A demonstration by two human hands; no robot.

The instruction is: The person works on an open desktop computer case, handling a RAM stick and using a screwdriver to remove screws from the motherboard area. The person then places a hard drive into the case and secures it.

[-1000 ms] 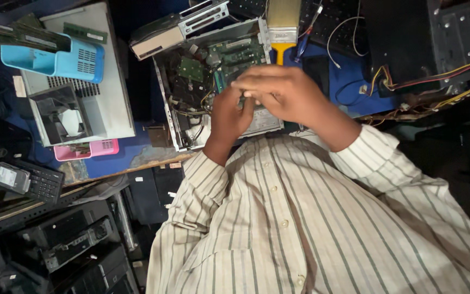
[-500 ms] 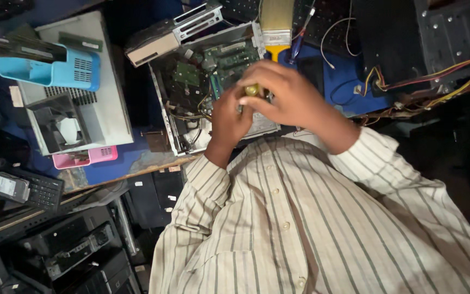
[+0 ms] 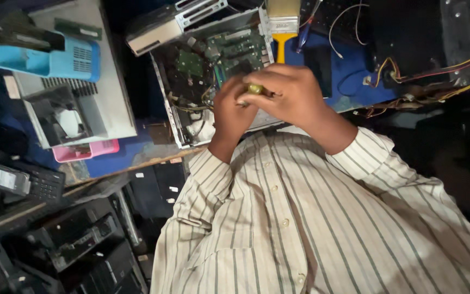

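While both hands meet above the open metal computer case (image 3: 191, 81), the left hand (image 3: 234, 111) and right hand (image 3: 292, 95) pinch a small, rounded yellowish object (image 3: 255, 89) between their fingertips.

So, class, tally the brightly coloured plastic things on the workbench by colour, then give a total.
Blue: 1, the slotted blue tray on the grey case.
Pink: 1, the pink tray at the bench edge.
Yellow: 1, the paintbrush handle beyond the hands.
Total: 3
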